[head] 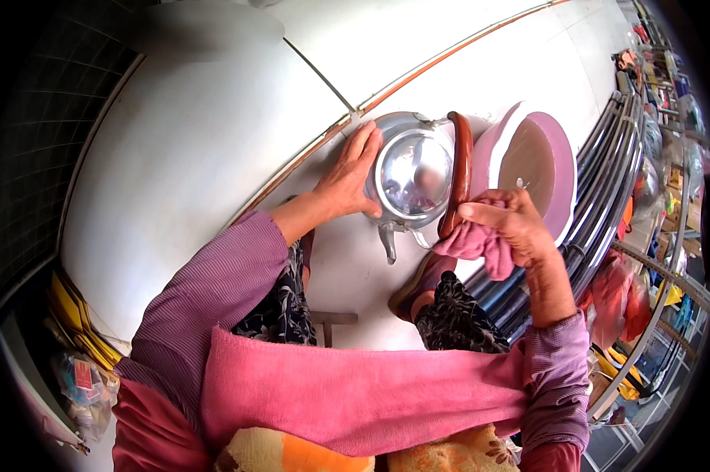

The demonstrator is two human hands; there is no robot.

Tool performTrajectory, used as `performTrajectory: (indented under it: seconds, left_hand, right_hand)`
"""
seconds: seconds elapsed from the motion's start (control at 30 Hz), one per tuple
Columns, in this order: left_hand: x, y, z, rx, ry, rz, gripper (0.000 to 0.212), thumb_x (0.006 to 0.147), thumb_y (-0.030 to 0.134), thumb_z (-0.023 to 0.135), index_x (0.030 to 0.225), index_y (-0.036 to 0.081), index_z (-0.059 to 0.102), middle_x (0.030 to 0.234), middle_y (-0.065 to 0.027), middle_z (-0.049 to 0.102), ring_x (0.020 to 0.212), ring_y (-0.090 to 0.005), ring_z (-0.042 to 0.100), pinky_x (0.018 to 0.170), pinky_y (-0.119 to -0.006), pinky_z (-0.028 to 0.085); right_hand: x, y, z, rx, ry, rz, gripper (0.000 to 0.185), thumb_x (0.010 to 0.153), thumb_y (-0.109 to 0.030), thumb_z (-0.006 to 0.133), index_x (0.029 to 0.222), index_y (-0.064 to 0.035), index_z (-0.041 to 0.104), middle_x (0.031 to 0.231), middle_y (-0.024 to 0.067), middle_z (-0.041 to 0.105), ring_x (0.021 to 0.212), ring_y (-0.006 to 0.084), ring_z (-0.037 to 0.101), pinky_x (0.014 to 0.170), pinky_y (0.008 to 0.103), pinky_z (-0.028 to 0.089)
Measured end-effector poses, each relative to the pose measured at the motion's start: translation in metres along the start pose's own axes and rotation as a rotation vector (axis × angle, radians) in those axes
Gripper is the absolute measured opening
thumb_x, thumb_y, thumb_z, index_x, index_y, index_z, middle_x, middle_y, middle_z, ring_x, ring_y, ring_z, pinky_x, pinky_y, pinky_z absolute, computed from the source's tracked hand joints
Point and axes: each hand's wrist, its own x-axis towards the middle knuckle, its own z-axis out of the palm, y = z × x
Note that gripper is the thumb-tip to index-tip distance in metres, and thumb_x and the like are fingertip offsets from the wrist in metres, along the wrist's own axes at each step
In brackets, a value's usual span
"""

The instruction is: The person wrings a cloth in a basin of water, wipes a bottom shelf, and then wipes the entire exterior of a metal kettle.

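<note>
A shiny metal kettle [411, 171] sits before me, its spout [387, 245] towards my legs. Its brown handle [462, 153] is tipped over to the right side. My left hand [355, 174] rests against the kettle's left side, fingers spread along the rim and thumb near the spout. In my right hand [511, 227] is a bunched pink cloth [479, 239], touching the lower end of the handle. Right of the kettle stands a pink plastic basin [561, 171] with cloudy brownish water [526, 165] in it. The basin's near edge is partly hidden by my right hand.
Long dark poles or tubes [606, 171] lie bundled beside the basin. Metal shelving [679, 218] with bagged goods lines the right. A pink towel [355, 389] lies across my lap. Yellow folded items [77, 318] and a plastic bag [86, 383] are at lower left.
</note>
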Motion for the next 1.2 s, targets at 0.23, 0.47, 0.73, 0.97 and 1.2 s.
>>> performTrajectory:
  seconds: [0.23, 0.47, 0.73, 0.97, 1.2]
  left_hand:
    - [0.002, 0.009, -0.009, 0.124, -0.102, -0.085, 0.133, 0.045, 0.037, 0.089, 0.145, -0.001, 0.009, 0.151, -0.0178, 0.005, 0.141, -0.0328, 0.009, 0.111, -0.057, 0.012]
    - [0.013, 0.032, -0.003, 0.131, -0.032, -0.196, 0.137, 0.047, 0.055, 0.084, 0.146, 0.002, 0.005, 0.15, -0.0247, 0.005, 0.141, -0.0387, 0.006, 0.107, -0.065, 0.01]
    - [0.029, 0.046, 0.01, 0.195, -0.109, -0.193, 0.129, 0.054, 0.048, 0.082, 0.146, 0.003, 0.003, 0.15, -0.0264, 0.0, 0.141, -0.0409, -0.004, 0.104, -0.069, 0.007]
    - [0.028, 0.043, 0.011, 0.167, -0.091, -0.175, 0.126, 0.057, 0.047, 0.082, 0.146, 0.003, 0.003, 0.151, -0.0251, -0.001, 0.141, -0.0391, -0.006, 0.103, -0.071, 0.004]
    - [0.028, 0.041, 0.008, 0.159, -0.12, -0.198, 0.127, 0.056, 0.045, 0.082, 0.147, 0.006, 0.003, 0.152, -0.0239, -0.002, 0.141, -0.0387, -0.007, 0.103, -0.07, 0.004]
  right_hand:
    - [0.009, 0.016, -0.046, 0.633, 0.122, -0.222, 0.044, 0.084, -0.036, 0.067, 0.106, 0.0018, 0.061, 0.101, 0.0139, 0.065, 0.093, 0.0213, 0.063, 0.086, 0.0338, 0.051]
    - [0.051, 0.03, -0.019, 0.642, 0.121, -0.312, 0.035, 0.088, -0.013, 0.056, 0.12, -0.0001, 0.051, 0.105, 0.0089, 0.061, 0.092, 0.0167, 0.061, 0.081, 0.0302, 0.052]
    - [0.087, 0.086, -0.002, -0.074, 0.127, -0.599, 0.055, 0.078, 0.009, 0.048, 0.131, -0.0068, 0.05, 0.123, 0.0075, 0.056, 0.113, 0.0178, 0.052, 0.099, 0.0288, 0.039]
    - [0.065, 0.138, -0.004, -0.131, 0.248, -0.484, 0.048, 0.075, 0.008, 0.053, 0.122, 0.003, 0.053, 0.118, 0.0183, 0.057, 0.114, 0.0252, 0.054, 0.096, 0.0324, 0.042]
    - [0.093, 0.049, 0.01, -0.378, 0.28, -0.83, 0.037, 0.076, -0.009, 0.062, 0.113, -0.0084, 0.059, 0.093, 0.0148, 0.062, 0.092, 0.0314, 0.057, 0.078, 0.0364, 0.047]
